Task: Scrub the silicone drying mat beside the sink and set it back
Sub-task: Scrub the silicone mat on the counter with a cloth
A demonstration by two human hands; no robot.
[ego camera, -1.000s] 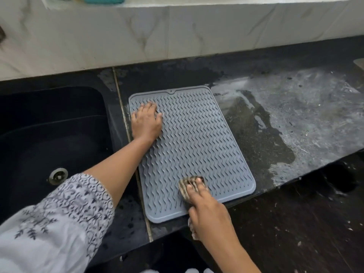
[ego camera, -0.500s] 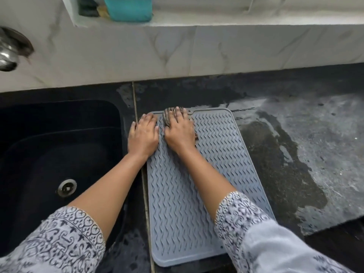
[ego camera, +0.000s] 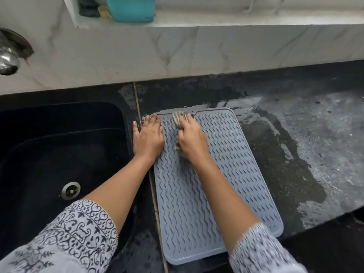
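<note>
A grey silicone drying mat [ego camera: 232,164] with wavy ridges lies flat on the black counter [ego camera: 295,154], just right of the sink [ego camera: 59,146]. My left hand [ego camera: 148,136] is spread flat, palm down, on the mat's far left corner, with its thumb over the counter strip by the sink. My right hand [ego camera: 192,138] presses a striped scrubber [ego camera: 178,118] against the mat near its far edge, right beside the left hand. Most of the scrubber is hidden under my fingers.
A deep black sink with a metal drain [ego camera: 70,190] lies to the left. A steel tap [ego camera: 8,56] juts from the marble wall. A teal tub [ego camera: 131,8] stands on the ledge above. The counter right of the mat is wet and streaked; its front edge [ego camera: 323,215] is close.
My right hand has carried the scrubber from the mat's near edge up to its far edge, beside my left hand. My left hand stays pressed on the far left corner. The view has tilted up.
</note>
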